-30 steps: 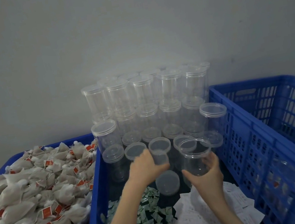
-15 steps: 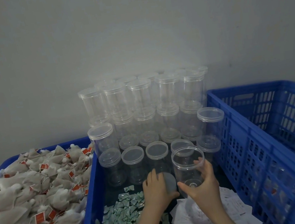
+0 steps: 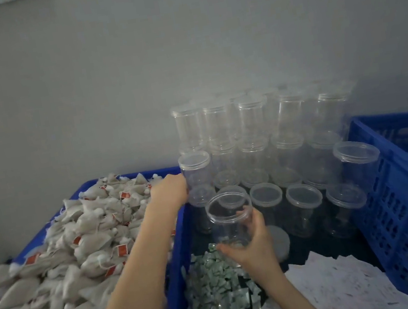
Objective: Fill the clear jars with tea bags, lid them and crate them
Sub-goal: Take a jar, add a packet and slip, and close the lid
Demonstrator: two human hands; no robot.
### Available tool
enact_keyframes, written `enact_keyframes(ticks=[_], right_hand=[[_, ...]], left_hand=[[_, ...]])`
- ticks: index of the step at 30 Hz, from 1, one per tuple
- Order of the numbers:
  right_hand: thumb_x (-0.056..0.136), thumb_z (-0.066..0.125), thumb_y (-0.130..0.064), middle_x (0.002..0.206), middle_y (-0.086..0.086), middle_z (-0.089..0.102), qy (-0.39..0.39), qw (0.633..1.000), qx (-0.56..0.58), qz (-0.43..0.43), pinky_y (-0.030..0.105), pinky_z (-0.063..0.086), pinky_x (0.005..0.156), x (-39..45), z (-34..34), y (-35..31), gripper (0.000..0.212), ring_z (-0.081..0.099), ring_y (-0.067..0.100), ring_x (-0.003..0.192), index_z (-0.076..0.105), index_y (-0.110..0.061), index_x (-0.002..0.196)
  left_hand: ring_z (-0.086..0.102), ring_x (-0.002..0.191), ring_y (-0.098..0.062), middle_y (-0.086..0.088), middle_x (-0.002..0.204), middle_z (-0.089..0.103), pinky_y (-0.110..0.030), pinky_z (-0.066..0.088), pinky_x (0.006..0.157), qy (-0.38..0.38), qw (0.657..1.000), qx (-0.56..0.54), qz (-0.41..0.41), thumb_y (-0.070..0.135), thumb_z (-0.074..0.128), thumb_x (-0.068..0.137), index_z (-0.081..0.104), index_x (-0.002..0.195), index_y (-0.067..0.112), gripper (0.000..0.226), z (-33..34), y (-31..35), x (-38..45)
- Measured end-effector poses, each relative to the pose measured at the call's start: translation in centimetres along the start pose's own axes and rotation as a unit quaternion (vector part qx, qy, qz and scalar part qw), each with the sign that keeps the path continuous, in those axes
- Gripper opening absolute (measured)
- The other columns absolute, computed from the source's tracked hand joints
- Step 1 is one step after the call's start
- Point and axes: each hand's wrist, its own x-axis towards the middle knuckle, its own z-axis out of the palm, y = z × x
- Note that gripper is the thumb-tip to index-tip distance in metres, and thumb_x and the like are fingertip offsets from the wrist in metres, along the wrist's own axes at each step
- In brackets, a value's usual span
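My right hand (image 3: 254, 251) grips an open, empty clear jar (image 3: 228, 220) from the side and below, tilted slightly, above the dark surface. Its loose lid (image 3: 280, 240) lies flat just right of that hand. My left hand (image 3: 172, 190) reaches across into the far right corner of the blue crate (image 3: 180, 255) heaped with tea bags (image 3: 77, 243), beige pouches with red tags. The fingers point away and down into the pile; I cannot see whether they hold a bag.
Lidded empty jars (image 3: 252, 124) are stacked several high against the wall, with a front row (image 3: 303, 195) on the surface. A blue slatted crate (image 3: 407, 201) stands at right. Green sachets (image 3: 214, 290) and white paper slips (image 3: 341, 285) lie in front.
My left hand left the lid on the surface and swung left and back to the tea bag crate. My right hand kept the open jar and moved it slightly left.
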Motion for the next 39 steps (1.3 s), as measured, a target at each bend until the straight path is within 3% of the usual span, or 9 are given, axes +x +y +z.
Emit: enact_keyframes(ticks=[2, 7, 12, 16, 21, 24, 30, 35, 39], right_hand=[[0.060, 0.094, -0.023, 0.126, -0.021, 0.059, -0.038, 0.999, 0.010, 0.006, 0.010, 0.045, 0.089, -0.2, 2.0, -0.3, 0.083, 0.055, -0.008, 0.115, 0.044, -0.043, 0.124], [0.062, 0.094, -0.019, 0.126, -0.022, 0.059, -0.107, 0.994, 0.014, 0.016, 0.003, 0.045, 0.083, 0.2, 4.4, -1.2, 0.081, 0.054, -0.015, 0.111, 0.045, -0.044, 0.121], [0.063, 0.093, -0.020, 0.126, -0.023, 0.057, -0.127, 0.992, -0.002, 0.015, 0.002, 0.044, 0.082, 0.3, 5.3, -1.2, 0.079, 0.052, -0.017, 0.110, 0.044, -0.045, 0.120], [0.058, 0.092, -0.027, 0.125, -0.023, 0.058, -0.111, 0.993, -0.013, 0.024, 0.005, 0.046, 0.084, 0.5, 5.4, -0.6, 0.081, 0.054, -0.009, 0.113, 0.043, -0.048, 0.119], [0.056, 0.092, -0.032, 0.126, -0.021, 0.057, -0.105, 0.994, -0.027, 0.028, 0.010, 0.047, 0.088, 1.0, 5.5, 0.0, 0.082, 0.054, -0.006, 0.115, 0.042, -0.048, 0.120], [0.058, 0.091, -0.030, 0.128, -0.020, 0.056, -0.114, 0.993, -0.030, 0.026, 0.020, 0.049, 0.096, 1.5, 5.7, -0.1, 0.084, 0.053, 0.000, 0.120, 0.041, -0.045, 0.123], [0.060, 0.092, -0.023, 0.122, -0.021, 0.059, -0.115, 0.993, -0.013, 0.017, 0.013, 0.049, 0.087, 1.5, 6.3, -0.4, 0.080, 0.056, -0.005, 0.115, 0.044, -0.045, 0.121], [0.057, 0.092, -0.024, 0.118, -0.030, 0.061, -0.106, 0.994, 0.006, 0.012, 0.006, 0.048, 0.082, 1.3, 6.3, -0.4, 0.082, 0.056, -0.012, 0.112, 0.045, -0.048, 0.120], [0.058, 0.094, -0.024, 0.131, -0.022, 0.056, -0.114, 0.993, 0.017, 0.023, 0.004, 0.045, 0.090, 1.2, 6.4, -0.2, 0.086, 0.051, -0.014, 0.119, 0.043, -0.049, 0.122]], left_hand=[[0.059, 0.102, -0.023, -0.009, 0.116, 0.060, -0.035, 0.049, 0.084, -0.045, 0.998, 0.021, -0.044, 0.014, 0.057, 0.092, 0.050, 0.130, 0.008, 0.039, 1.0, -2.8, -0.8], [0.053, 0.117, -0.024, -0.006, 0.132, 0.053, -0.037, 0.045, 0.101, -0.149, 0.983, 0.057, -0.090, 0.029, 0.073, 0.081, 0.053, 0.131, 0.018, 0.054, 3.8, -7.6, -2.7], [0.060, 0.084, -0.014, 0.000, 0.101, 0.065, -0.028, 0.052, 0.080, -0.074, 0.994, 0.004, -0.078, 0.031, 0.068, 0.085, 0.064, 0.097, 0.018, 0.018, 4.4, -9.1, -2.9], [0.054, 0.075, -0.012, -0.003, 0.095, 0.063, -0.021, 0.042, 0.067, 0.015, 0.994, -0.099, -0.038, 0.024, 0.047, 0.099, 0.055, 0.095, 0.015, 0.012, 3.9, -9.7, -2.6], [0.063, 0.076, -0.011, 0.004, 0.086, 0.065, -0.023, 0.051, 0.063, 0.173, 0.919, -0.355, 0.020, 0.022, 0.054, 0.097, 0.056, 0.103, 0.018, 0.008, -0.1, -8.0, -3.5], [0.066, 0.079, -0.004, 0.013, 0.091, 0.068, -0.017, 0.053, 0.062, 0.177, 0.874, -0.445, 0.086, 0.025, 0.060, 0.093, 0.055, 0.093, 0.029, 0.007, -2.3, -6.5, -4.8], [0.065, 0.087, -0.009, 0.010, 0.091, 0.068, -0.022, 0.054, 0.077, 0.051, 0.933, -0.317, 0.160, 0.021, 0.066, 0.087, 0.062, 0.096, 0.027, 0.012, -0.9, -4.8, -5.4], [0.065, 0.083, 0.004, 0.012, 0.087, 0.070, -0.012, 0.049, 0.072, 0.082, 0.914, -0.390, 0.077, 0.005, 0.061, 0.088, 0.066, 0.088, 0.027, 0.022, 0.6, -7.3, -3.4], [0.061, 0.082, -0.002, 0.007, 0.096, 0.068, -0.018, 0.049, 0.078, 0.043, 0.970, -0.240, 0.023, 0.013, 0.061, 0.091, 0.066, 0.097, 0.022, 0.012, 4.2, -8.9, -1.4]])
